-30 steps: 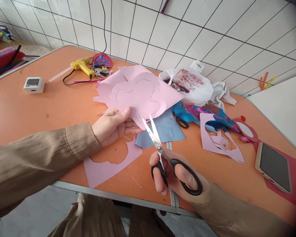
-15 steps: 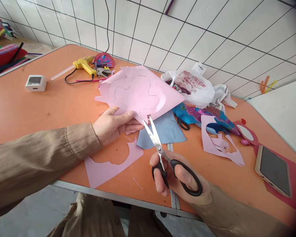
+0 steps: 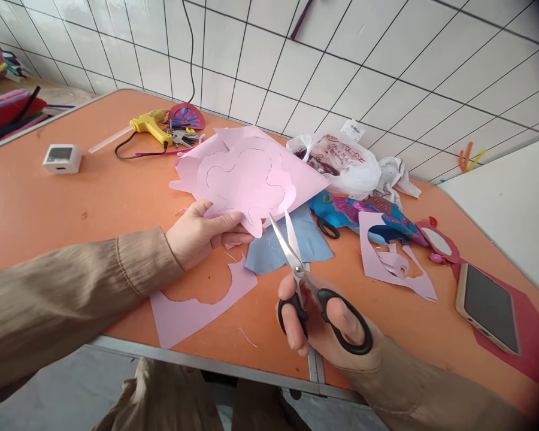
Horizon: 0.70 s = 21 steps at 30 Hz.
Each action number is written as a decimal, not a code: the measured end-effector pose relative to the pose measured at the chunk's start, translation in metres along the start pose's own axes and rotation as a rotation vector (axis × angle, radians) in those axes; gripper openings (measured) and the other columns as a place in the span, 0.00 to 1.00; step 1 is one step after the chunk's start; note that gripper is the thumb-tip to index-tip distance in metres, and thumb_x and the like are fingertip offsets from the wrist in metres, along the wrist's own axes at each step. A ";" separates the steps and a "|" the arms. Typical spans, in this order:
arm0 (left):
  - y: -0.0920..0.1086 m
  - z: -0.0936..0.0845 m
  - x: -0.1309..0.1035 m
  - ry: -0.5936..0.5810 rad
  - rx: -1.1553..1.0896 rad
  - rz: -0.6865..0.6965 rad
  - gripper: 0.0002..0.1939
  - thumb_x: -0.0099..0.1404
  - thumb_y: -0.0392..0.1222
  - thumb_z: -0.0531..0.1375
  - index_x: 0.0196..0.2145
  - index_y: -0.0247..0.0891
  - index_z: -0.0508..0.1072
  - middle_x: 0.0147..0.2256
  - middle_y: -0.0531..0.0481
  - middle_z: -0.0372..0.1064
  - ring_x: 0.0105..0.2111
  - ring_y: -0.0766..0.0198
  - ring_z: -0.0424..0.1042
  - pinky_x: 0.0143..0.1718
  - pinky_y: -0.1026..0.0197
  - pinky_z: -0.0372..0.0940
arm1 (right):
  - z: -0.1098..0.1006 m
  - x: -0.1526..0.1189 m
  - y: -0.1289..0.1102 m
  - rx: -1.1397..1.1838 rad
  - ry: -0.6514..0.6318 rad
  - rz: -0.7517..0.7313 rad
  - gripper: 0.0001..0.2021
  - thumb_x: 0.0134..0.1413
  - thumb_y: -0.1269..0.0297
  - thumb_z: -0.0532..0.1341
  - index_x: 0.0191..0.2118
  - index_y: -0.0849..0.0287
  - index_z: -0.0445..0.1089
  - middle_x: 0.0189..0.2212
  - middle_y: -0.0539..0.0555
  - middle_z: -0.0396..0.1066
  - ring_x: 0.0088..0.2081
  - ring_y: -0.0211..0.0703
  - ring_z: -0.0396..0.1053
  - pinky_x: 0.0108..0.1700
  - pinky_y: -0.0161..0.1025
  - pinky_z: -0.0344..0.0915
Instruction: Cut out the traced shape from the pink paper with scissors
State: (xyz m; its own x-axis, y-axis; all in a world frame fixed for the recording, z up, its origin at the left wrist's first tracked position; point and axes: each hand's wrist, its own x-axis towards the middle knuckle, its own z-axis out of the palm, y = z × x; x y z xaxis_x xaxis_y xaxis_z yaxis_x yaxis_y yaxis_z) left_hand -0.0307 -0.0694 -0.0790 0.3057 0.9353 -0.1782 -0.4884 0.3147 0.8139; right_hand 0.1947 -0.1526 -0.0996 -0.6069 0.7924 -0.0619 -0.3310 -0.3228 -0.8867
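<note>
Paper pinched at its near edge by my left hand, seemingly for steadiness; to its near right, my right hand grips scissors, blades parted

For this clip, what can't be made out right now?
Head view:
Left hand: some fingers hidden behind the pink sheet.
Black loop: the rest is covered, seemingly by patterned blue fabric.
White tag: print too small to read.
Plastic bag: contents partly hidden by its folds.
Right sleeve: cut off by the bottom edge.
</note>
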 end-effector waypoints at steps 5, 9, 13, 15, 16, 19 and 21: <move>-0.003 -0.001 -0.001 -0.059 0.004 0.003 0.11 0.51 0.36 0.75 0.30 0.29 0.80 0.32 0.40 0.80 0.35 0.51 0.81 0.43 0.51 0.77 | -0.002 0.001 0.002 0.000 0.003 0.023 0.21 0.57 0.42 0.63 0.45 0.53 0.74 0.19 0.52 0.72 0.15 0.35 0.59 0.21 0.31 0.59; -0.004 0.000 -0.002 -0.085 0.005 -0.012 0.11 0.52 0.37 0.74 0.33 0.28 0.82 0.34 0.39 0.81 0.38 0.51 0.81 0.47 0.51 0.76 | 0.000 0.001 0.000 0.000 -0.002 0.043 0.21 0.57 0.42 0.62 0.44 0.54 0.75 0.19 0.52 0.73 0.15 0.35 0.59 0.22 0.31 0.60; -0.005 0.001 -0.003 -0.107 -0.015 -0.016 0.12 0.51 0.38 0.75 0.33 0.30 0.82 0.35 0.40 0.81 0.39 0.51 0.81 0.48 0.51 0.75 | 0.003 0.003 -0.003 0.015 -0.021 0.044 0.20 0.58 0.42 0.62 0.45 0.53 0.74 0.20 0.51 0.73 0.16 0.33 0.59 0.23 0.30 0.60; -0.006 0.001 -0.003 -0.109 -0.016 -0.013 0.12 0.51 0.38 0.75 0.33 0.30 0.83 0.34 0.41 0.81 0.39 0.52 0.81 0.47 0.52 0.76 | 0.004 0.004 -0.004 0.018 -0.035 0.043 0.21 0.58 0.42 0.62 0.45 0.54 0.73 0.20 0.51 0.73 0.17 0.34 0.61 0.23 0.30 0.61; -0.006 0.001 -0.004 -0.111 -0.017 -0.013 0.12 0.51 0.38 0.75 0.33 0.30 0.83 0.34 0.41 0.81 0.39 0.52 0.81 0.47 0.52 0.76 | 0.004 0.005 -0.004 0.020 -0.037 0.045 0.21 0.58 0.42 0.62 0.45 0.54 0.73 0.20 0.51 0.72 0.18 0.35 0.62 0.23 0.30 0.61; -0.007 0.001 -0.004 -0.131 -0.020 -0.016 0.13 0.51 0.39 0.75 0.33 0.31 0.83 0.36 0.41 0.81 0.41 0.52 0.80 0.48 0.51 0.75 | 0.004 0.005 -0.004 0.011 -0.031 0.059 0.22 0.57 0.41 0.63 0.44 0.55 0.71 0.19 0.51 0.72 0.18 0.37 0.63 0.22 0.31 0.60; -0.008 0.001 -0.004 -0.141 -0.012 -0.025 0.12 0.53 0.39 0.74 0.34 0.30 0.82 0.37 0.39 0.81 0.43 0.50 0.80 0.51 0.49 0.73 | 0.004 0.005 -0.004 -0.005 -0.021 0.066 0.23 0.56 0.40 0.63 0.43 0.56 0.70 0.19 0.51 0.71 0.18 0.38 0.63 0.22 0.32 0.59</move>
State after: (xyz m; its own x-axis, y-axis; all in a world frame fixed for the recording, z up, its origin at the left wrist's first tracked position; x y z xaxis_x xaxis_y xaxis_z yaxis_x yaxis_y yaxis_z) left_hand -0.0274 -0.0755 -0.0845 0.4298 0.8952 -0.1180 -0.4885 0.3404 0.8034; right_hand 0.1898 -0.1494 -0.0944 -0.6421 0.7585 -0.1113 -0.2860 -0.3717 -0.8832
